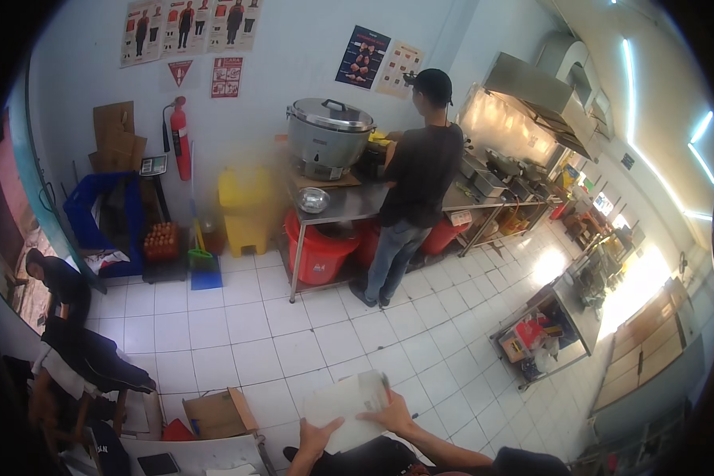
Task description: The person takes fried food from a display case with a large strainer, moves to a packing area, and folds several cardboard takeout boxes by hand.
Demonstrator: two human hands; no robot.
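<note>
I hold a pale, flat rectangular object [340, 404] with faint print near its upper right corner. Blur hides whether it is a pad, a packet or a box. My left hand [316, 437] grips its lower left edge, the thumb lying across the face. On the opposite side my right hand [388, 415] clasps the right edge, thumb also on top. The object is in front of my body, above the white tiled floor [238, 360]. To my left stands a pale table [199, 455] bearing a dark tablet or phone [158, 464].
A person [422, 154] stands at a steel worktable [348, 205] with a large rice cooker [327, 140]. Another person [59, 285] bends by the doorway. An open cardboard box [220, 415] sits near my table. A steel table [583, 321] stands right; a yellow bin [242, 217] lines the wall.
</note>
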